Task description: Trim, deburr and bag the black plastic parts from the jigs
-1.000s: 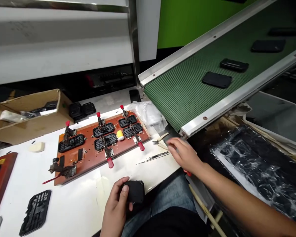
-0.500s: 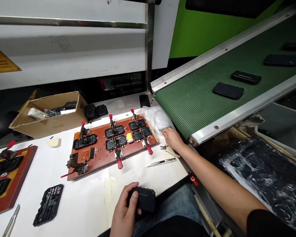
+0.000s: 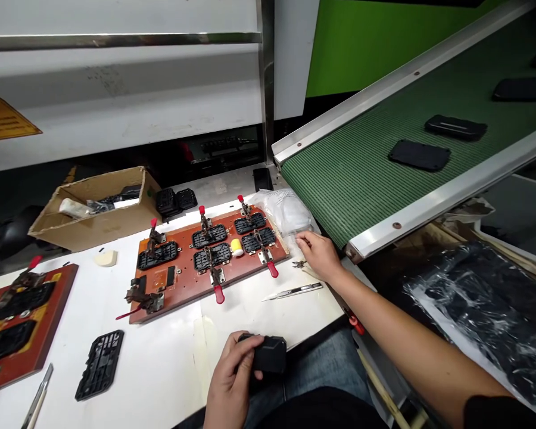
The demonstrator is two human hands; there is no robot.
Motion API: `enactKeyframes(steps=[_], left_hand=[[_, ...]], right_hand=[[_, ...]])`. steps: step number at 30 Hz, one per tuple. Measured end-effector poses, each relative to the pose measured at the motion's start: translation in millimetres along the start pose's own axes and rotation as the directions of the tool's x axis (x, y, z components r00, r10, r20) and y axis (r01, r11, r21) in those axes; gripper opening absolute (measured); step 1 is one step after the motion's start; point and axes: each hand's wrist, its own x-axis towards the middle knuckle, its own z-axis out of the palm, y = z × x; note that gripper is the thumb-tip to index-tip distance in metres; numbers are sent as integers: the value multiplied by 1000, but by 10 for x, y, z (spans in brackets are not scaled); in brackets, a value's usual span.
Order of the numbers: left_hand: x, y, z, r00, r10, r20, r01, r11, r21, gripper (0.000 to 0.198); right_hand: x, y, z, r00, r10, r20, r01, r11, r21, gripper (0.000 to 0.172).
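Black cover (image 3: pixel 270 356), matte, bevel-cornered

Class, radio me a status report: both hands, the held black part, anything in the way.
Left hand gripping black part. Right hand by the plastic bag, contact unclear. Pliers close by, possibly in right hand's way.
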Motion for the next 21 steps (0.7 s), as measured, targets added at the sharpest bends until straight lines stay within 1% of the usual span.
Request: enactKeyframes(steps=[3, 5, 8, 10, 12, 15, 19, 21], left_hand=[[9, 58, 19, 999, -45, -21, 46, 999, 17, 35], [8, 155, 61, 997, -55, -51, 57, 997, 45, 36], [8, 320, 123, 997, -1, -73, 10, 993, 119, 36], [10, 391, 142, 996, 53, -69, -41, 986, 163, 30], [5, 412, 145, 994, 80, -74, -67, 984, 166, 24], [-26, 375, 133, 994, 49, -98, -37, 992, 122, 18], [-61, 289, 92, 991, -22, -134, 30, 998, 55, 19], [-61, 258, 64, 990, -25, -141, 31, 999, 40, 18]], right_hand=[[-304, -293, -89, 1000, -20, 17, 19, 997, 72, 14], [-559, -541, -103, 997, -41, 65, 32, 991, 128, 17], [-927, -869, -49, 977, -109, 184, 61, 967, 246, 26], [-1110, -994, 26, 948, -179, 263, 91, 945, 315, 27], [-1227, -1036, 116, 919, -235, 316, 125, 935, 333, 23], [-1306, -1014, 220, 884, -267, 385, 143, 936, 321, 20], [-1324, -996, 228, 827, -262, 497, 58, 920, 388, 11], [-1328, -1010, 206, 818, -244, 520, 18, 915, 402, 4]])
